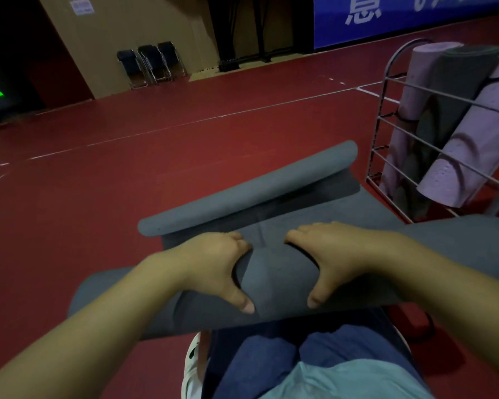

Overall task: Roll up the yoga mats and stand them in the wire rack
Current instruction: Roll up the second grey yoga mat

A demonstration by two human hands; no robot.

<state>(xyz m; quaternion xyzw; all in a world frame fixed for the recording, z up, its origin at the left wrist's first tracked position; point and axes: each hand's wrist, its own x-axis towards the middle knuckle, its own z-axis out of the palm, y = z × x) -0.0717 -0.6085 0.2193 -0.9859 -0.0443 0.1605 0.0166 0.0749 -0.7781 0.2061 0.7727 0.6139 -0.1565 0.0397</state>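
Observation:
A grey yoga mat (277, 283) lies across the red floor in front of my knees, rolled into a thick roll on the near side. Its far end (242, 191) curls up in a loose roll. My left hand (216, 266) and my right hand (337, 260) both grip the near roll from above, thumbs toward me, fingers curled over its far side. A short flat stretch of mat shows between the two rolls. The wire rack (386, 116) stands at the right with several rolled mats upright in it, pink (473, 156) and dark grey (455, 90).
Red sports floor (127, 174) with white lines stretches to the left and ahead. Folding chairs (153, 63) stand by the far wall. A blue banner (401, 15) hangs at the back right. My knees and a white shoe (192, 367) are below the mat.

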